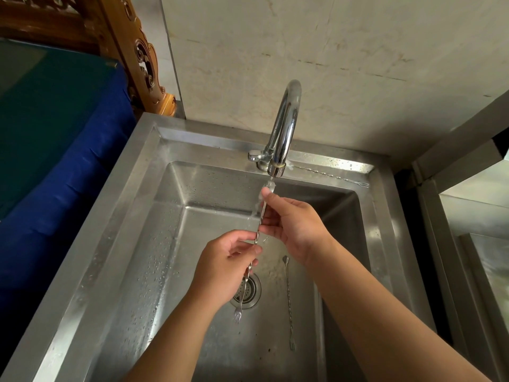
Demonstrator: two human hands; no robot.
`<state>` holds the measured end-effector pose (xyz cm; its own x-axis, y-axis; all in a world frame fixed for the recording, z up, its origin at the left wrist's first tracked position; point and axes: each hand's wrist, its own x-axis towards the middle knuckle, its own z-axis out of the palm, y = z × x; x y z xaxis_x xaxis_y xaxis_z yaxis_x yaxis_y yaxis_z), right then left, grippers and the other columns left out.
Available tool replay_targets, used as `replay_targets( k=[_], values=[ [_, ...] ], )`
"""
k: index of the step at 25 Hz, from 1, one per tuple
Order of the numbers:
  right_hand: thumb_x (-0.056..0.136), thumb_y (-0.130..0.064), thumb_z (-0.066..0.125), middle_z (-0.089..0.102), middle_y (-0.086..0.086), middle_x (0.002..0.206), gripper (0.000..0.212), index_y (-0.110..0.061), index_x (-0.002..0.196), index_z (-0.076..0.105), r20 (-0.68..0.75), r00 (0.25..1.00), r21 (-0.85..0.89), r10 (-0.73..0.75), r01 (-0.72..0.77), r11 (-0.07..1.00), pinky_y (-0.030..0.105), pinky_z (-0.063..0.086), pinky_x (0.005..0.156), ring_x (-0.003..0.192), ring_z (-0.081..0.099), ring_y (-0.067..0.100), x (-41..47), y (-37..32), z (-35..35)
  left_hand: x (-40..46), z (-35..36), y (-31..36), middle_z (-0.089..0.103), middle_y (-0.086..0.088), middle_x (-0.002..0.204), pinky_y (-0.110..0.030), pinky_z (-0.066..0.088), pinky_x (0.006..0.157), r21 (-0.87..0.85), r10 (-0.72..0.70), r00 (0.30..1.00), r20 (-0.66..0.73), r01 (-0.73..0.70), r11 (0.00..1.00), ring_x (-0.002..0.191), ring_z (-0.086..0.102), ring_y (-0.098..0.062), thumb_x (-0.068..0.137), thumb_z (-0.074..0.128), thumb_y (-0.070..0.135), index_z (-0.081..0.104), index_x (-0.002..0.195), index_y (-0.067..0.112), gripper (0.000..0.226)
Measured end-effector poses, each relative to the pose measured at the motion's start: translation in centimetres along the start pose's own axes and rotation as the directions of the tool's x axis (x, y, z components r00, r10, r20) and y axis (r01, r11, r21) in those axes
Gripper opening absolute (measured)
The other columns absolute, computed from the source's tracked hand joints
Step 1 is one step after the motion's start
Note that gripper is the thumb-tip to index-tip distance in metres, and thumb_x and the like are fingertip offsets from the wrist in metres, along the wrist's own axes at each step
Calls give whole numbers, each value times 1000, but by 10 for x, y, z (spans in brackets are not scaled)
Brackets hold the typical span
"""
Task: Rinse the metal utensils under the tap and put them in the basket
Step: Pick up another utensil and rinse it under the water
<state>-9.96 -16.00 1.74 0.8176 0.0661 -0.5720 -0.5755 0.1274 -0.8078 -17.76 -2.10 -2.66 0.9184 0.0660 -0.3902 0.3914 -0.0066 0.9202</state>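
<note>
- A stainless steel sink (132, 216) fills the middle of the view from above, set against a pale, stained wall (344, 64). Water drops speckle the basin's left wall and floor.
- At the far left stands a piece of furniture draped in blue cloth (68, 166), with carved wooden trim (143, 59) rising behind it.
- The left hand (225, 268) sits low over the basin, thumb and fingers curled to pinch the lower part of a long twisted metal bar spoon (257, 232).
- This spoon runs steeply from its small fork end (237, 317), which hangs over the round drain strainer (249, 292), up to its bowl directly under the spout.
- A curved chrome tap (283, 125) rises from the sink's back ledge, and a stream of water (268, 186) falls from it onto the top of the held spoon.
- The right hand (292, 219) grips the spoon's upper part, fingers wrapped around the stem and the thumb tip pressed near the bowl in the water.
- Inside the basin, right of the drain, a second bar spoon (288, 299) lies flat on the floor, fork end nearest the viewer.
- On the back ledge, right of the tap, a third bar spoon (330, 176) lies flat, its fork end pointing right.
- At the far right is a steel counter edge (451, 150).
</note>
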Motion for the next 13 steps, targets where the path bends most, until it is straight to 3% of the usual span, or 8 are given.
replay_targets(
  k=[3, 5, 9, 13],
  values=[
    [83, -61, 70, 67, 7, 66, 54, -9, 68, 73, -30, 999, -55, 39, -41, 998, 29, 59, 57, 59, 66, 17, 1, -6, 4, -3, -2, -2, 81, -1, 83, -46, 63, 72, 24, -8, 1000, -21, 9, 1000, 74, 78, -25, 87, 79, 13, 77, 89, 44, 30],
    [85, -62, 65, 67, 5, 59, 57, -13, 57, 69, -40, 998, -94, 49, -53, 994, 29, 58, 53, 52, 66, 16, 2, -11, 6, -5, -3, -1, 81, -1, 82, -48, 63, 74, 29, -6, 1000, -27, 6, 1000, 77, 77, -29, 87, 79, 14, 76, 89, 44, 31],
    [89, -57, 63, 67, 3, 55, 53, -10, 64, 69, -87, 996, -125, 14, -25, 992, 28, 57, 50, 48, 65, 15, 3, -14, 9, -7, -3, 6, 81, 2, 82, -44, 63, 71, 43, 8, 1000, -27, -7, 999, 75, 78, -23, 87, 79, 16, 78, 87, 43, 27],
    [92, -44, 70, 63, 0, 57, 40, -9, 72, 68, -64, 990, -229, -129, 111, 967, 25, 58, 54, 50, 62, 10, 2, -9, 5, -8, -3, 12, 82, 5, 84, -34, 64, 63, 24, -16, 1000, -14, 16, 1000, 71, 79, -17, 87, 79, 17, 78, 94, 37, 21]
  ],
)
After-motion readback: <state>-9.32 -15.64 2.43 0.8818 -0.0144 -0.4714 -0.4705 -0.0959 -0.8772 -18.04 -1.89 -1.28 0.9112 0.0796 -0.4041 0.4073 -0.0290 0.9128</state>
